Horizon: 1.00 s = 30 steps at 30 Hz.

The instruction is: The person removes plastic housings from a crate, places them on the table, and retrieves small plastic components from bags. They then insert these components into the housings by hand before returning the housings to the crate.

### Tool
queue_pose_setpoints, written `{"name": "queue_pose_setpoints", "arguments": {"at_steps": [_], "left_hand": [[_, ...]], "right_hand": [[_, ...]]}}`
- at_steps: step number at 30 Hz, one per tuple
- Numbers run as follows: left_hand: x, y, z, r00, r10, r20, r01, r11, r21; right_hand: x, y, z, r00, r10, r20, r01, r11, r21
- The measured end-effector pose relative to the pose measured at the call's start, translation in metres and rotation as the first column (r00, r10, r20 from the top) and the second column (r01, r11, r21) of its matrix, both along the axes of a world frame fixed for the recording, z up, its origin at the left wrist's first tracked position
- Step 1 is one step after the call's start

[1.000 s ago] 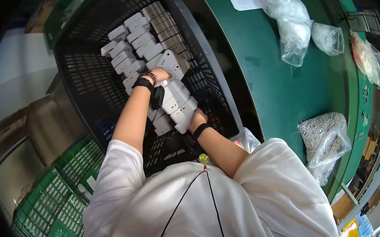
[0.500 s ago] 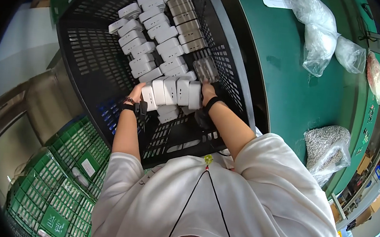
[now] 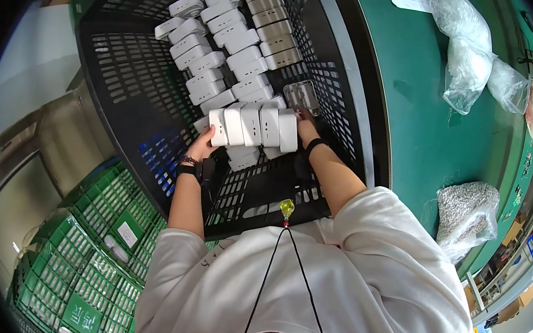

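Between my two hands is a row of several white plastic boxy cases (image 3: 251,126), pressed together side by side. My left hand (image 3: 203,145) is closed on the row's left end and my right hand (image 3: 306,125) on its right end. The row is over the near part of a large black slotted crate (image 3: 120,82). Beyond it in the crate stand ranks of similar white cases (image 3: 229,34), with a column of grey-beige cases (image 3: 274,23) along the right. A clear-looking case (image 3: 301,95) lies just past my right hand. The fingertips are partly hidden.
At the right runs a green worktable (image 3: 412,116) carrying clear plastic bags (image 3: 469,64) and a bag of small grey parts (image 3: 467,215). Green slotted crates (image 3: 70,276) filled with white items stand at the lower left. The black crate's right rim (image 3: 353,66) rises beside my right arm.
The row of white cases and both my hands have shifted slightly to the right in the picture. Crate and worktable have shifted that way too. Both hands still grip the row.
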<state>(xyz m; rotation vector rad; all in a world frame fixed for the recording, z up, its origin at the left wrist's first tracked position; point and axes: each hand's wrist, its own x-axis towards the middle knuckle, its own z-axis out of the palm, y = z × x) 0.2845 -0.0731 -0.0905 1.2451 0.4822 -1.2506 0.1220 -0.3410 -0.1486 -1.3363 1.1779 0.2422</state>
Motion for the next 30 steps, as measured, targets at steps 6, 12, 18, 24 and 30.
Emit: {"name": "queue_pose_setpoints", "arguments": {"at_steps": [6, 12, 18, 24, 30], "left_hand": [[-0.003, -0.025, 0.037, 0.973, -0.215, 0.085, 0.174, 0.921, 0.348], [0.0, -0.02, 0.058, 0.979, -0.143, 0.148, 0.099, 0.958, 0.268], [0.014, -0.027, 0.114, 0.931, 0.106, 0.349, -0.146, 0.985, 0.091], [0.035, -0.037, 0.167, 0.81, 0.184, 0.556, -0.165, 0.983, -0.085], [0.042, -0.088, 0.275, 0.531, 0.164, 0.832, 0.015, 0.979, -0.203]], "right_hand": [[0.024, 0.021, 0.03, 0.79, -0.606, -0.091, 0.551, 0.635, 0.541], [0.051, 0.002, 0.066, 0.9, -0.366, 0.237, 0.254, 0.882, 0.398], [0.107, -0.013, 0.166, 0.918, -0.006, 0.396, 0.005, 1.0, 0.003], [0.119, -0.029, 0.233, 0.769, -0.018, 0.639, 0.044, 0.999, -0.024], [0.09, -0.075, 0.343, 0.509, 0.037, 0.86, 0.188, 0.97, -0.153]]}}
